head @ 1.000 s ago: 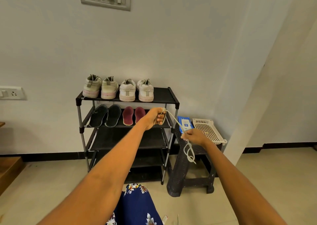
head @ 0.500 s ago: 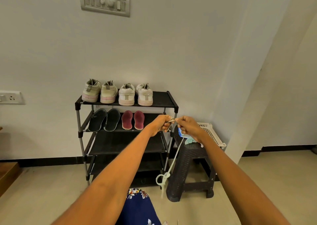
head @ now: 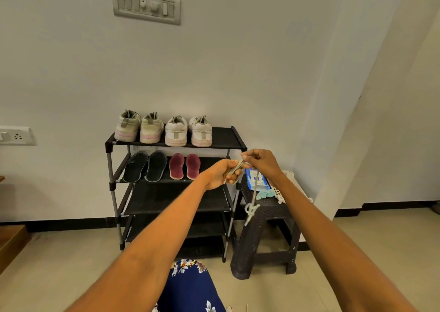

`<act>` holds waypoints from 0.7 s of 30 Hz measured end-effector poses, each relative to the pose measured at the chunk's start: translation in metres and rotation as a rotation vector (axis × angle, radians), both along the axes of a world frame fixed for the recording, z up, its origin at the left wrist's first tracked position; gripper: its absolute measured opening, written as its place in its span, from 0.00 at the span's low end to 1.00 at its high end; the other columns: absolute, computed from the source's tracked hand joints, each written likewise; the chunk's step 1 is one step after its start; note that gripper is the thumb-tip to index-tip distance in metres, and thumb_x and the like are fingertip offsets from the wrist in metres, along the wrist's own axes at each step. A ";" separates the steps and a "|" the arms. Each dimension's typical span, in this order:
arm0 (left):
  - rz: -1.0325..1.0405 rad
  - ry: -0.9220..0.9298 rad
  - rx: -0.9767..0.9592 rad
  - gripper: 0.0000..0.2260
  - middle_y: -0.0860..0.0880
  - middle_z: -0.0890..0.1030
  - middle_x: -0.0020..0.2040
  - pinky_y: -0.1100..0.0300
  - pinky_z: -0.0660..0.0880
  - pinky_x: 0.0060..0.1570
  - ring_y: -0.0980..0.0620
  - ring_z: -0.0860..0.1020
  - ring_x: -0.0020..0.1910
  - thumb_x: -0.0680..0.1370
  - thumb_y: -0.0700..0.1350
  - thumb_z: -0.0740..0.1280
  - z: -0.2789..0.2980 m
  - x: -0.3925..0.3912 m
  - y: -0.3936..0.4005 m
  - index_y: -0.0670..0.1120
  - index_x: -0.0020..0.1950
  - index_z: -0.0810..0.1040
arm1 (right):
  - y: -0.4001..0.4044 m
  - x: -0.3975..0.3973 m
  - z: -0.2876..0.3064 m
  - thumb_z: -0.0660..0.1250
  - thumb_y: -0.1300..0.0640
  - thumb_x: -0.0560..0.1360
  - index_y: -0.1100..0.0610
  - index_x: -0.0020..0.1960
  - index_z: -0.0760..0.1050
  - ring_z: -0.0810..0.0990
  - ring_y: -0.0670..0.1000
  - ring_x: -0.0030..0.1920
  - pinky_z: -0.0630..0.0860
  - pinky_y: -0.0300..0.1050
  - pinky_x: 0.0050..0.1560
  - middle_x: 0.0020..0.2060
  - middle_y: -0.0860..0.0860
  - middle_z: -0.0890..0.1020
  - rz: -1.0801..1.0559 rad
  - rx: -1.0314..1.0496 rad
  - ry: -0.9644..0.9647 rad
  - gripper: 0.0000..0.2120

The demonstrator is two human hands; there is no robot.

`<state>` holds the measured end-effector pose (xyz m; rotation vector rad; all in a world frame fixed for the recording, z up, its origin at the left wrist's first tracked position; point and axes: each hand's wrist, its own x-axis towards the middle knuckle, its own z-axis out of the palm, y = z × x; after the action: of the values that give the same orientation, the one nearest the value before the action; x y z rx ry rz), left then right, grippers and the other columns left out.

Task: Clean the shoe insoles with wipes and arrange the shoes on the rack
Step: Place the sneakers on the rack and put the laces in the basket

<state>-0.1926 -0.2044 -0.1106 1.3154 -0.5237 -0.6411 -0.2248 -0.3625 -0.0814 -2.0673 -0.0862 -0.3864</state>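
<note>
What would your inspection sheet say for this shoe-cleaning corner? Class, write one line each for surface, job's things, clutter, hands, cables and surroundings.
Surface: beige tiled floor.
Job's things: four pale shoes on the rack top shelf; two black and two maroon insoles on the second shelf; wipes pack on the dark stool.
Clutter: white basket on the stool.
Hands: left hand and right hand both pinch a white cord, its knotted end hanging.
Cables: nothing seen.
Surroundings: switch panel, wall socket.

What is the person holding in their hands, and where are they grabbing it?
A white shoelace. The left hand grips its gathered upper part, and the right hand pinches it just above; the knotted end dangles free below.
</note>
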 end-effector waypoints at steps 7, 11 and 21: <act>-0.032 0.247 -0.419 0.14 0.43 0.83 0.43 0.54 0.80 0.44 0.47 0.83 0.38 0.83 0.42 0.50 0.012 -0.002 -0.016 0.42 0.44 0.73 | 0.003 -0.009 -0.013 0.57 0.63 0.79 0.57 0.41 0.76 0.71 0.39 0.21 0.67 0.32 0.25 0.28 0.50 0.75 -0.053 -0.070 0.123 0.12; 0.208 0.267 -0.445 0.13 0.37 0.78 0.57 0.48 0.78 0.51 0.37 0.76 0.59 0.83 0.42 0.53 0.010 0.002 -0.020 0.40 0.45 0.73 | 0.011 -0.019 -0.032 0.54 0.55 0.82 0.56 0.43 0.73 0.65 0.40 0.19 0.61 0.31 0.21 0.27 0.49 0.70 0.076 -0.080 0.301 0.14; 0.223 -0.161 0.097 0.15 0.44 0.81 0.41 0.62 0.79 0.37 0.52 0.80 0.32 0.83 0.42 0.52 -0.012 -0.008 -0.018 0.37 0.58 0.76 | 0.003 -0.017 0.009 0.57 0.55 0.80 0.56 0.42 0.71 0.72 0.46 0.35 0.68 0.36 0.35 0.36 0.49 0.75 0.064 -0.238 0.103 0.10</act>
<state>-0.2004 -0.2219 -0.1224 1.5012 -0.4720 -0.3816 -0.2414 -0.3599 -0.0720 -2.3094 -0.1417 -0.2384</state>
